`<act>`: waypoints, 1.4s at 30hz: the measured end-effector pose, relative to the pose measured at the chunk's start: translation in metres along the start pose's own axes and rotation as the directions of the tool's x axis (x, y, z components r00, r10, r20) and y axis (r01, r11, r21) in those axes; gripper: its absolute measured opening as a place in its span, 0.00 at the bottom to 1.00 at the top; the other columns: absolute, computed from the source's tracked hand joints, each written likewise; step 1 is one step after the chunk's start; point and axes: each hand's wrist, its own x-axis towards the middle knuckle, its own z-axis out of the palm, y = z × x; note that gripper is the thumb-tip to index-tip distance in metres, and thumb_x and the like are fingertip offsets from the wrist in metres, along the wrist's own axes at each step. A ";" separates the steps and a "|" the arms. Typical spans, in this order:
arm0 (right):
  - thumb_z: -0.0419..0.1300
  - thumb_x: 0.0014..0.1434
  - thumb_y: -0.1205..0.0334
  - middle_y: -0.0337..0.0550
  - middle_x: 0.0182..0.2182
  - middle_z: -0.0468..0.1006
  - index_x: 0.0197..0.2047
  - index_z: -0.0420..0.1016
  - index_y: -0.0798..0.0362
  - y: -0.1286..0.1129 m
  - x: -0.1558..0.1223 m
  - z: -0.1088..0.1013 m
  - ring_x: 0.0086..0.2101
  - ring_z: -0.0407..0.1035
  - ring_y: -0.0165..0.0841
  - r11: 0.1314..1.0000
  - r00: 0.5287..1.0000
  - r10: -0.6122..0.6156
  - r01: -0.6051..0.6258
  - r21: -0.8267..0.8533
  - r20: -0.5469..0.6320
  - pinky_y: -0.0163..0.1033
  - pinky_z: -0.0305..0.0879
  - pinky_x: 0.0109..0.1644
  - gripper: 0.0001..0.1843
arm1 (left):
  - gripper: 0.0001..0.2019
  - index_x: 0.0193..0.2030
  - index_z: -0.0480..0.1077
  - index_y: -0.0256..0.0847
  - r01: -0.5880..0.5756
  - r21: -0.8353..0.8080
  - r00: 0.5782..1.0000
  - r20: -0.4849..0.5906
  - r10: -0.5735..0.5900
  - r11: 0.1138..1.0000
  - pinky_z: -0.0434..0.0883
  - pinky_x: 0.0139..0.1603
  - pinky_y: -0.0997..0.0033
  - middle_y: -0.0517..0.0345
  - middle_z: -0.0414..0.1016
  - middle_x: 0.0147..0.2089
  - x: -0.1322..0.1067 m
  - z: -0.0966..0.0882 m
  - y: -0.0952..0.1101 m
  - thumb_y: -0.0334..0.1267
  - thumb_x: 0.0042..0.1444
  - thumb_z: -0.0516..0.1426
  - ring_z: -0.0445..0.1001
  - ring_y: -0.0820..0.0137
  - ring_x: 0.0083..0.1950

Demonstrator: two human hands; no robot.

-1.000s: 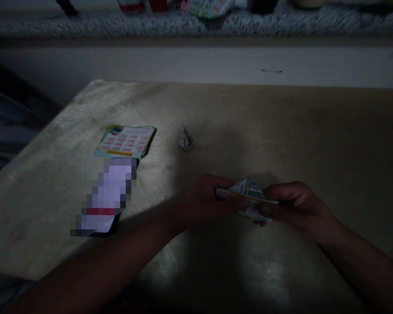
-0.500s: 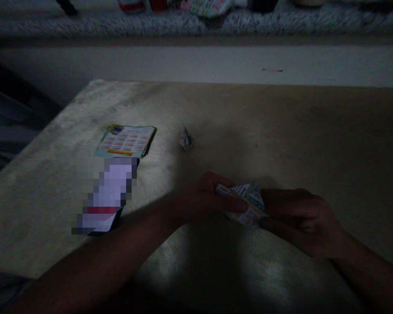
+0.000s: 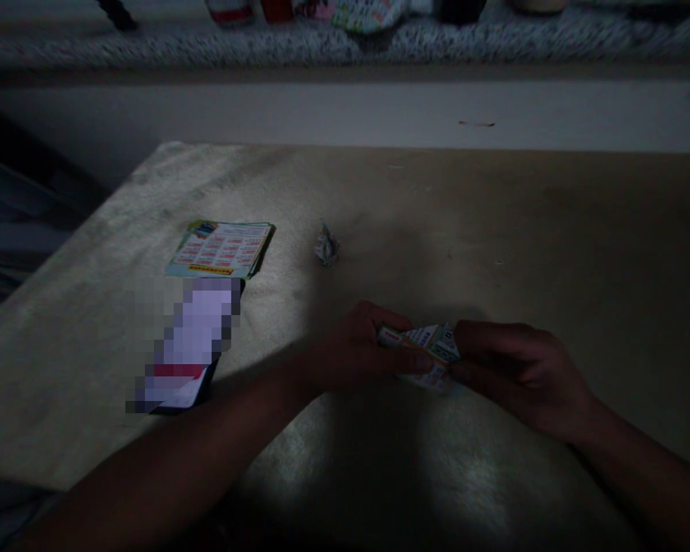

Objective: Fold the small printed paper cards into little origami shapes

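Both my hands meet low over the middle of a tan board table (image 3: 494, 222) in dim light. My left hand (image 3: 362, 349) is closed, pinching the left side of a folded printed paper (image 3: 428, 349). My right hand (image 3: 520, 372) is closed too, fingers curled on the paper's right side and covering part of it. The paper is small, colourful and creased into a thick wedge just above the tabletop.
A stack of printed paper sheets (image 3: 221, 249) lies at the left of the table, with a phone (image 3: 187, 345) just in front of it. A small folded paper piece (image 3: 325, 247) stands behind my hands. Clutter lines a speckled ledge (image 3: 379, 38) beyond the table.
My right hand has slid left over the paper and closed on it more tightly. The paper looks more folded and smaller. My left hand has hardly moved.
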 end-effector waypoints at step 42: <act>0.65 0.61 0.59 0.38 0.22 0.74 0.31 0.79 0.55 -0.001 0.002 0.002 0.22 0.66 0.25 0.965 0.972 0.233 -0.230 0.125 -0.015 0.30 0.62 0.24 0.09 | 0.13 0.28 0.75 0.33 -0.217 0.325 0.963 0.224 0.147 0.920 0.59 0.29 0.79 0.65 0.65 0.25 -0.001 0.006 -0.001 0.42 0.58 0.64 0.61 0.79 0.27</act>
